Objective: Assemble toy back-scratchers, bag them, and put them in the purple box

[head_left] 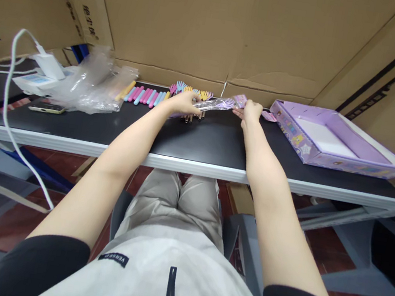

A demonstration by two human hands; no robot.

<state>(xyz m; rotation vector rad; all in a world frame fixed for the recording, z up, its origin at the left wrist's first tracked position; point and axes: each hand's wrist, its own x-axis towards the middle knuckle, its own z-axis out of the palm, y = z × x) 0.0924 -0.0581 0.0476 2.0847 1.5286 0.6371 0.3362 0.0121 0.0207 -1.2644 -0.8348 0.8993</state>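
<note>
A clear plastic sleeve (215, 104) with a purple hand-shaped back scratcher inside stretches between my hands, above the black tabletop. My left hand (185, 103) is closed on its left part, thumb and fingers pinching the plastic. At the other end, my right hand (251, 112) is closed at the sleeve's purple printed top; some of its fingers are hidden. Behind my left hand lie more back scratchers, their small hand-shaped heads (180, 87) in pink, blue and yellow. Their coloured handles (148, 96) form a row to the left, partly covered by my left hand.
An open purple printed box (309, 153) stands at the right, with a small pink card (269, 116) beside it. Crumpled clear bags (92, 86), a phone (46, 107) and a white charger (50, 66) with a cable sit at the left. Cardboard (202, 23) walls the back.
</note>
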